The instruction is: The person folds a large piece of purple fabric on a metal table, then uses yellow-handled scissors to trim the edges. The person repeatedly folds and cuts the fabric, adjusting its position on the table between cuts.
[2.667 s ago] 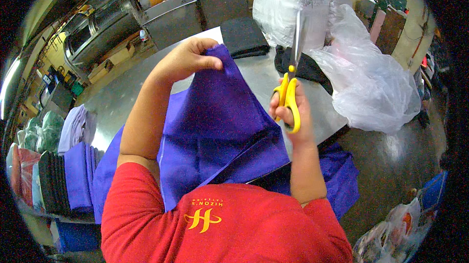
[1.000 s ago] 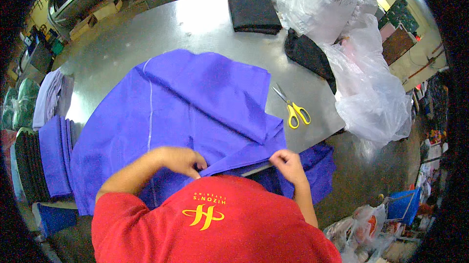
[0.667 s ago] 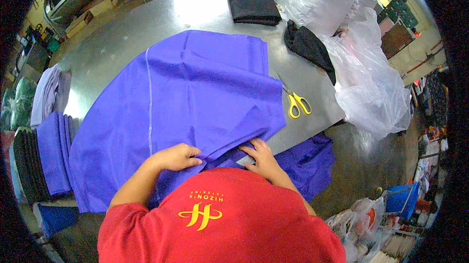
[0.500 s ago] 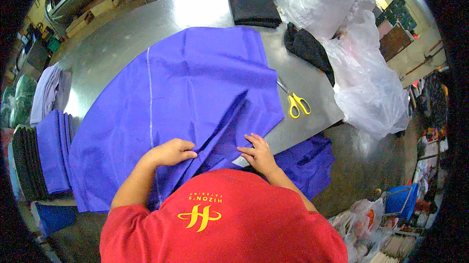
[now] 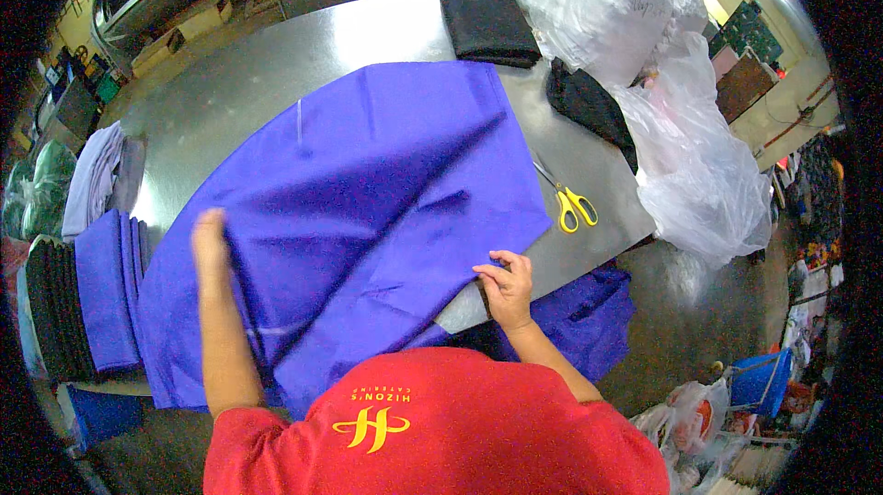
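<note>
A large purple cloth (image 5: 368, 210) with a curved outer edge lies partly folded over itself on a metal table, a long diagonal crease crossing it. At the cloth's left part is my left hand (image 5: 211, 230), arm stretched out, blurred and seen edge-on, so its fingers do not show clearly. Between thumb and fingertips my right hand (image 5: 509, 285) pinches the cloth's right edge near the table's front. Yellow-handled scissors (image 5: 575, 210) rest on the table to the right of the cloth.
Folded black cloth (image 5: 487, 24) and a dark bundle (image 5: 589, 109) lie at the back right beside white plastic bags (image 5: 690, 164). Stacks of folded purple cloths (image 5: 103, 288) and black cloths (image 5: 57, 306) stand at left. More purple fabric (image 5: 589, 320) hangs below the table's front edge (image 5: 552, 276).
My left hand has swept outward to the left and away from me, and the cloth's upper layer has shifted, leaving a longer diagonal fold. The right hand stays near the cloth's right edge.
</note>
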Demonstrator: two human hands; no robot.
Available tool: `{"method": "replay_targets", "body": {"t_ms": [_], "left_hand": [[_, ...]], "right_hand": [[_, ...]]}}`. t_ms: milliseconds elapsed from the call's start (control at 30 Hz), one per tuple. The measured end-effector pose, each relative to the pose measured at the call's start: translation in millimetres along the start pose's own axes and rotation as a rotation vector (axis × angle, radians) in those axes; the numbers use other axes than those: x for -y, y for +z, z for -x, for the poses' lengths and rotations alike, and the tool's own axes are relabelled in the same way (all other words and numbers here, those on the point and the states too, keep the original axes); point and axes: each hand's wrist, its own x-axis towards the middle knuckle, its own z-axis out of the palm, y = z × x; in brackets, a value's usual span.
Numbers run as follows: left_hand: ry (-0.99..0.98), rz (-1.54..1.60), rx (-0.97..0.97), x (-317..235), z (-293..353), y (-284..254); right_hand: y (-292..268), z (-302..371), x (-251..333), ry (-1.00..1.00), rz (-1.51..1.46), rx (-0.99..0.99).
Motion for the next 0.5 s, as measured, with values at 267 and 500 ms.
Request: {"method": "replay_targets", "body": {"t_ms": [267, 500], "left_hand": [[0.422, -0.099, -1.423, -112.8, 16.1, -192.0], [0.478, -0.068, -1.180, -144.2, 99.2, -185.0]], "right_hand": [[21.5, -15.9, 80.7, 0.008, -0.812, 0.668], [-25.6, 11.5, 56.8, 0.440, -1.244, 1.351]]}}
